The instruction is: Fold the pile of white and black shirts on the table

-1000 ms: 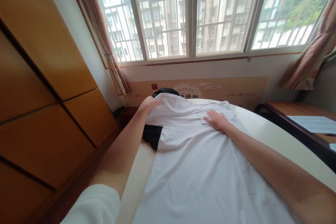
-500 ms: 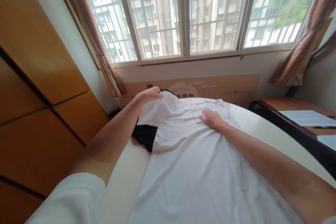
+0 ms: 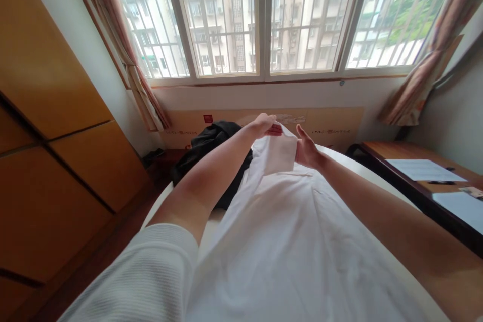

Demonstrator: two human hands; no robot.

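Observation:
A white garment (image 3: 279,231) lies lengthwise over a pale round table, its near end running out of the bottom of the view. My left hand (image 3: 267,126) is closed on the far edge of the garment and holds a folded part slightly raised. Just right of that raised part is my right hand (image 3: 308,150), thumb up and apart from the fingers, which are partly hidden behind the white cloth. A heap of black cloth (image 3: 211,136) lies beyond and under my left forearm.
The table's rim (image 3: 377,188) curves along the right. Past it stands a brown wooden desk (image 3: 400,151) with white papers (image 3: 426,169) and a pen. An orange-brown wooden cabinet (image 3: 83,161) is on the left. Barred windows and tied curtains (image 3: 139,90) are ahead.
My left hand has moved right with the garment's left part, folding it inward and uncovering more black cloth. My right hand has lifted from lying on the garment, and its thumb now points up.

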